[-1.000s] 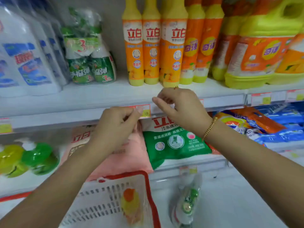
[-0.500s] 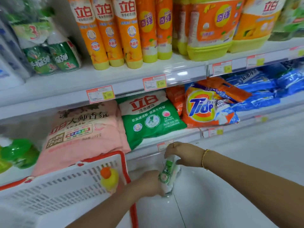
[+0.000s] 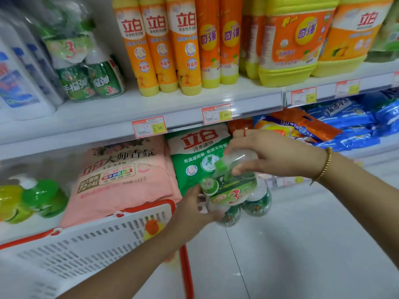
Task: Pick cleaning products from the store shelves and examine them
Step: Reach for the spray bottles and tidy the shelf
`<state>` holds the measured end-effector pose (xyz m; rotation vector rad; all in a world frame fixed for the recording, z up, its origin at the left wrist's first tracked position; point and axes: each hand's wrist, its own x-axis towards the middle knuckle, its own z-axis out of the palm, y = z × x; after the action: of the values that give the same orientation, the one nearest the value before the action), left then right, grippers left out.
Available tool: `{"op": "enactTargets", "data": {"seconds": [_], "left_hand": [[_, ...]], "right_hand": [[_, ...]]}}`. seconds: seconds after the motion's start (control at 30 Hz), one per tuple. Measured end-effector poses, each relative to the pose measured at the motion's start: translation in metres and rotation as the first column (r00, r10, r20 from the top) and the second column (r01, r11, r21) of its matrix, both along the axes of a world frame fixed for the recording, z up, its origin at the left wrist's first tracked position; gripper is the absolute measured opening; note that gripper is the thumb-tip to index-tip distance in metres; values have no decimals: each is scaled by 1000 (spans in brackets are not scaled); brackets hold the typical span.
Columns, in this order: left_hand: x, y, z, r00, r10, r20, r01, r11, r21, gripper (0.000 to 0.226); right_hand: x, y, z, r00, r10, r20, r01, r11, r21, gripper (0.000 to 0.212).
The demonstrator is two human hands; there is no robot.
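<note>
Our left hand (image 3: 194, 209) grips the pack (image 3: 234, 192) from below and to its left, fingers curled round the capped end. Our right hand (image 3: 276, 154) clasps it from above, thumb and fingers closed over the clear wrap.

Half a second ago the pack lay low by the floor, under the bottom shelf, and both hands were only reaching it. Now it is up at the centre of the frame, right of the basket (image 3: 90, 244) and in front of the green bag (image 3: 194, 156). We judge the pick done and the examining ready to start.

The pack is three small bottles with green labels and green caps. They are bound in clear film with a band showing a red 3. It sits tilted, caps toward the left.
</note>
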<state>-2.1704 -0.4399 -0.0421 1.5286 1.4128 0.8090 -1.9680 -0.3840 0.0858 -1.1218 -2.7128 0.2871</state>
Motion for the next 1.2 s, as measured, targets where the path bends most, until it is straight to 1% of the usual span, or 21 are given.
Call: {"op": "enactTargets", "data": {"seconds": [0.07, 0.1, 0.17, 0.2, 0.27, 0.33, 0.37, 0.43, 0.5, 0.53, 0.6, 0.63, 0.67, 0.73, 0.77, 0.83, 0.9, 1.03, 1.13, 1.2], "left_hand": [[-14, -2, 25, 990, 21, 139, -30, 998, 62, 62], [-21, -3, 39, 987, 17, 159, -34, 994, 105, 72], [-35, -6, 70, 993, 45, 112, -70, 972, 225, 89], [-42, -6, 84, 992, 91, 83, -112, 947, 302, 91], [-59, -5, 114, 981, 190, 25, -180, 871, 458, 83], [-85, 0, 140, 960, 278, 28, -246, 793, 557, 74], [-101, 3, 151, 945, 323, 45, -286, 756, 589, 73], [-136, 12, 172, 899, 433, 65, -370, 672, 641, 80], [-167, 23, 190, 867, 496, 36, -391, 634, 667, 83], [-181, 29, 197, 865, 501, 30, -391, 636, 665, 81], [-204, 40, 207, 867, 495, 51, -404, 642, 651, 77], [-213, 45, 211, 865, 498, 63, -419, 646, 638, 77], [-222, 52, 213, 863, 501, 65, -428, 657, 621, 77], [-237, 67, 212, 870, 491, 46, -422, 692, 585, 74], [-243, 74, 212, 872, 489, 36, -420, 707, 569, 72], [-252, 90, 207, 877, 480, 21, -413, 731, 543, 74], [-257, 105, 200, 877, 481, 23, -424, 749, 508, 76], [-267, 128, 186, 880, 466, 97, -459, 777, 430, 77], [-273, 139, 180, 885, 432, 172, -464, 795, 391, 71], [-276, 144, 178, 892, 416, 180, -453, 803, 387, 66]], "right_hand": [[-5, -8, 39, 994, 18, -109, -10, 997, 79, 38], [-8, -11, 57, 987, 31, -157, -13, 993, 116, 38], [-22, -16, 90, 971, 78, -228, -24, 973, 231, 45], [-32, -17, 104, 961, 111, -253, -33, 955, 295, 48], [-56, -20, 128, 938, 181, -294, -50, 914, 402, 47], [-81, -20, 146, 907, 252, -338, -54, 864, 500, 45], [-93, -18, 153, 885, 282, -371, -44, 843, 536, 45], [-122, -8, 159, 819, 324, -473, 1, 825, 565, 44], [-153, 10, 154, 736, 308, -603, 64, 855, 515, 47], [-169, 19, 148, 695, 276, -663, 68, 894, 443, 50], [-194, 39, 130, 630, 175, -757, 22, 970, 242, 56], [-204, 50, 119, 631, 102, -769, 24, 988, 151, 57], [-211, 59, 110, 664, 13, -748, 57, 996, 68, 60], [-224, 74, 96, 753, -144, -642, 130, 989, -69, 64], [-231, 80, 92, 784, -186, -593, 149, 983, -112, 65], [-245, 89, 88, 817, -224, -532, 148, 972, -183, 68], [-257, 98, 84, 841, -230, -489, 140, 967, -215, 71], [-275, 114, 71, 860, -265, -436, 207, 962, -176, 84], [-281, 127, 63, 852, -310, -422, 245, 948, -202, 78], [-285, 135, 60, 845, -332, -419, 254, 939, -231, 77]]}}
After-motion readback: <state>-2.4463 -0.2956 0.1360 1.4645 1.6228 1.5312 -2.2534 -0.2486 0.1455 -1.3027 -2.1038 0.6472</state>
